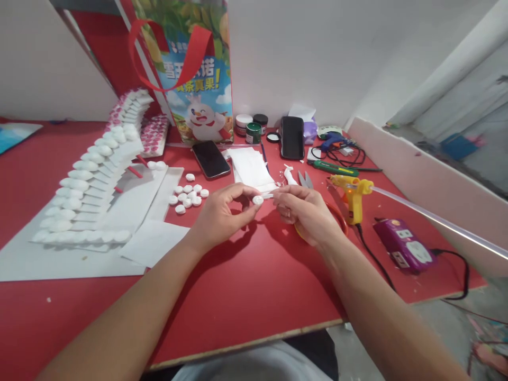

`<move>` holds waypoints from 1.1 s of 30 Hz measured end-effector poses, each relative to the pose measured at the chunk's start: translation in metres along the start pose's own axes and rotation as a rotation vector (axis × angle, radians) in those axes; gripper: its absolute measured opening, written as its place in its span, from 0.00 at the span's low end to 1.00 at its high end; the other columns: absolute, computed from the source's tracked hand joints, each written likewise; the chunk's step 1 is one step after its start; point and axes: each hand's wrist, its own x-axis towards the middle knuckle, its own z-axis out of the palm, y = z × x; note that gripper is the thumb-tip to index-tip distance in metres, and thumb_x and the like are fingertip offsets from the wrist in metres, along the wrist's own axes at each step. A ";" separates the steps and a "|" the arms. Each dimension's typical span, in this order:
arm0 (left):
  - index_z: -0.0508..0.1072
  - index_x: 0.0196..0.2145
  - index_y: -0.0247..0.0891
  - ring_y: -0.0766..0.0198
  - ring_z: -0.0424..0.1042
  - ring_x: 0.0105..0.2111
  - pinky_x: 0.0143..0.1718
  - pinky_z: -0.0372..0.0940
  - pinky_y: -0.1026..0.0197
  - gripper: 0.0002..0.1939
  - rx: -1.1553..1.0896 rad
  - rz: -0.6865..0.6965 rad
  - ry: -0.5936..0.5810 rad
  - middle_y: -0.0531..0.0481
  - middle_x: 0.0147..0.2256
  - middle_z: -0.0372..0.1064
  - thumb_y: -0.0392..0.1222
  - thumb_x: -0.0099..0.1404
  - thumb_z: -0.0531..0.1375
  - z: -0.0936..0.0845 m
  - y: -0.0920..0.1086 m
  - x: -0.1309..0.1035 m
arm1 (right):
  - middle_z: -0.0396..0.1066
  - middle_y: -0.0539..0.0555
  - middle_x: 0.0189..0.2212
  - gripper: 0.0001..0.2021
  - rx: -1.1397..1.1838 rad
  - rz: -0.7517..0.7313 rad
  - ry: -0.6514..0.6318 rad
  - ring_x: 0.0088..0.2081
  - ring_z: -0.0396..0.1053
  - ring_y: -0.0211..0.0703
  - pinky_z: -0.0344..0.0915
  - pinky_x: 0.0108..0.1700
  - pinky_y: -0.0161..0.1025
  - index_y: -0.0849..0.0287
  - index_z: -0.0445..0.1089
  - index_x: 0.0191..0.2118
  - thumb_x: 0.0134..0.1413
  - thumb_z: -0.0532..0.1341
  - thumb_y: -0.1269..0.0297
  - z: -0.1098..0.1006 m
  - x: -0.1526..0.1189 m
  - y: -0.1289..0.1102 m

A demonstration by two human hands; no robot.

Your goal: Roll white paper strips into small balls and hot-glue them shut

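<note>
Just right of the frame's center, a small white roll (257, 200) is pinched between the thumb and fingers of the left hand (220, 216). It is a squat, rounded disc, its pale face turned toward the camera; the finer folds are too small to make out. A narrow white strip (269, 196) reaches from beside the roll to the right hand (305, 212), whose thumb and forefinger are together on its end. Whether the strip is joined to the roll, I cannot tell.

Left of the hands, a cluster of similar white discs (188, 196) lies loose on the red surface (246, 296), each smooth, matte and rounded at the edge. Above the hands, near the middle of the frame, sits a stack of white paper (250, 168). At left, a curved white structure (93, 182) carries rows of plump white pieces along its outer edge.
</note>
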 end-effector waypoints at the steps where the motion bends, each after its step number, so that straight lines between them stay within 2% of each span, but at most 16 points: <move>1: 0.79 0.40 0.38 0.62 0.74 0.34 0.42 0.68 0.59 0.08 -0.007 -0.014 0.000 0.47 0.37 0.78 0.44 0.67 0.65 0.000 0.000 0.000 | 0.62 0.44 0.19 0.12 -0.002 -0.008 -0.003 0.20 0.51 0.28 0.46 0.22 0.33 0.62 0.75 0.28 0.41 0.74 0.59 0.000 0.000 0.000; 5: 0.80 0.40 0.38 0.59 0.75 0.37 0.42 0.69 0.59 0.11 -0.052 -0.090 0.011 0.46 0.38 0.79 0.47 0.64 0.67 0.001 0.000 0.000 | 0.61 0.43 0.18 0.13 -0.024 -0.049 -0.020 0.20 0.50 0.28 0.46 0.23 0.33 0.62 0.75 0.28 0.41 0.74 0.59 -0.002 0.002 0.003; 12: 0.80 0.38 0.36 0.62 0.74 0.32 0.37 0.69 0.60 0.17 -0.299 -0.293 0.009 0.48 0.33 0.78 0.50 0.56 0.73 0.003 -0.001 0.003 | 0.62 0.43 0.18 0.11 -0.172 -0.134 0.032 0.20 0.50 0.29 0.46 0.22 0.34 0.62 0.76 0.30 0.44 0.71 0.59 -0.001 0.001 0.007; 18: 0.80 0.37 0.36 0.61 0.75 0.33 0.37 0.69 0.60 0.19 -0.248 -0.300 0.050 0.47 0.33 0.79 0.52 0.55 0.74 0.005 0.002 0.003 | 0.63 0.45 0.19 0.10 -0.298 -0.204 0.052 0.21 0.51 0.31 0.49 0.24 0.35 0.60 0.76 0.30 0.48 0.68 0.58 0.003 -0.004 0.007; 26: 0.79 0.35 0.35 0.62 0.75 0.32 0.35 0.69 0.61 0.18 -0.276 -0.315 0.100 0.47 0.32 0.79 0.51 0.55 0.75 0.008 0.002 0.003 | 0.71 0.50 0.25 0.07 -0.501 -0.372 0.080 0.28 0.65 0.37 0.60 0.31 0.37 0.59 0.77 0.33 0.55 0.64 0.61 0.007 -0.007 0.012; 33: 0.80 0.35 0.35 0.63 0.74 0.30 0.34 0.68 0.61 0.22 -0.382 -0.350 0.083 0.48 0.30 0.78 0.52 0.50 0.77 0.008 0.004 0.003 | 0.68 0.48 0.26 0.05 -0.653 -0.629 0.093 0.26 0.61 0.35 0.58 0.30 0.36 0.58 0.73 0.31 0.58 0.62 0.68 0.007 -0.008 0.017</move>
